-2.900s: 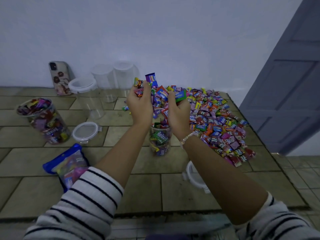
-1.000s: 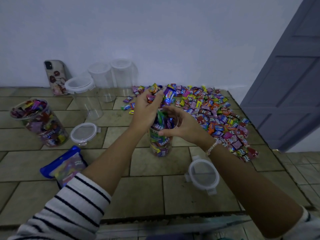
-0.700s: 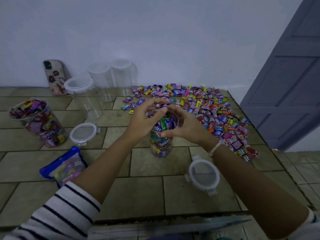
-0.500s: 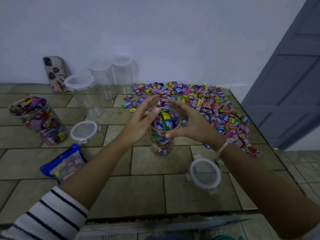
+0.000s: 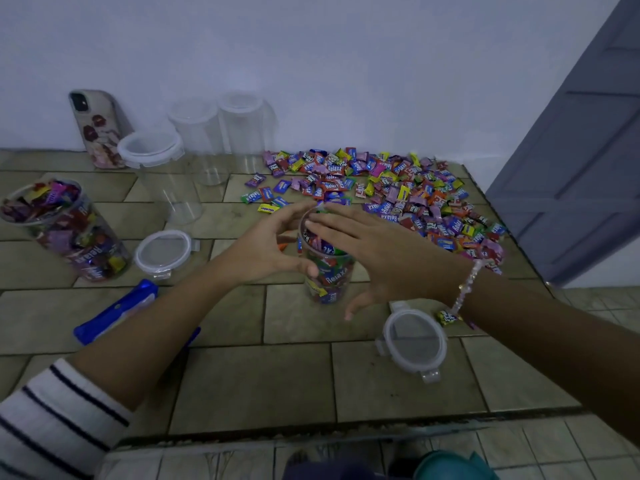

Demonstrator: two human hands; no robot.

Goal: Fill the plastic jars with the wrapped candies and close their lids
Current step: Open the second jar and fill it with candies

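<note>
A clear plastic jar (image 5: 329,275), nearly full of wrapped candies, stands mid-table. My left hand (image 5: 266,245) cups its left side, thumb on the front wall and fingers round the rim. My right hand (image 5: 377,252) lies flat over the jar's mouth with straight fingers on the candies. A loose pile of wrapped candies (image 5: 398,192) spreads behind and right of the jar. One round lid (image 5: 414,344) lies near the front right, another lid (image 5: 162,251) to the left. A full open jar (image 5: 72,233) stands at the far left.
Three empty jars stand at the back: one lidded jar (image 5: 162,181) and two others (image 5: 221,133) by the wall. A phone (image 5: 95,128) leans on the wall. A blue candy bag (image 5: 114,313) lies front left. A stray candy (image 5: 446,318) sits by my right wrist. A door (image 5: 571,150) stands right.
Both hands dropped their handfuls of candies into the middle jar. My right hand has since moved flat over the mouth and my left has closed round the jar's side.
</note>
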